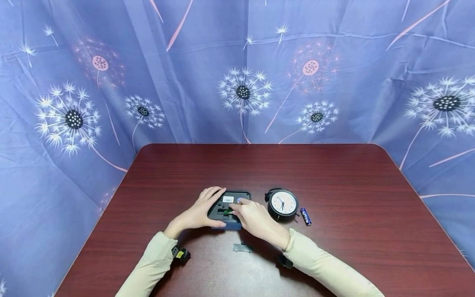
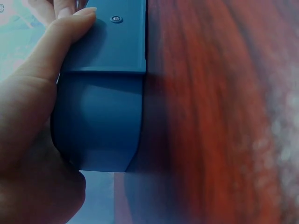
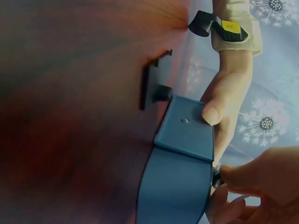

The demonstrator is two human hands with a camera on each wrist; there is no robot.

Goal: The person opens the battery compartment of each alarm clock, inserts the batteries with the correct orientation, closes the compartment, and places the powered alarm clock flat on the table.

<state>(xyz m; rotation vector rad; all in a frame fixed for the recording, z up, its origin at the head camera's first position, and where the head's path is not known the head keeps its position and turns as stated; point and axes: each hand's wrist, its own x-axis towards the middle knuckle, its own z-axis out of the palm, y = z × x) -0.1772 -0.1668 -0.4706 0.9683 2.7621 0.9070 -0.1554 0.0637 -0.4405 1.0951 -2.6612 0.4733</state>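
Observation:
A dark blue, box-shaped device [image 1: 237,226] lies on the table with its labelled back up and its battery compartment uncovered. My left hand [image 1: 200,210] grips it from the left, thumb along the near side and fingers at the far edge. In the left wrist view the thumb [image 2: 56,44] presses beside a small screw. My right hand [image 1: 256,218] is over the compartment, its fingertips pinching a battery with a green wrapper [image 1: 227,212]. In the right wrist view only a dark end of that battery [image 3: 216,178] shows between thumb and fingers.
On the table [image 1: 297,165] a round black alarm clock [image 1: 283,204] stands right of the device. A blue battery [image 1: 306,216] lies beyond it. A thin dark battery cover [image 1: 242,248] rests nearer the front. A dandelion-patterned curtain [image 1: 208,74] hangs behind.

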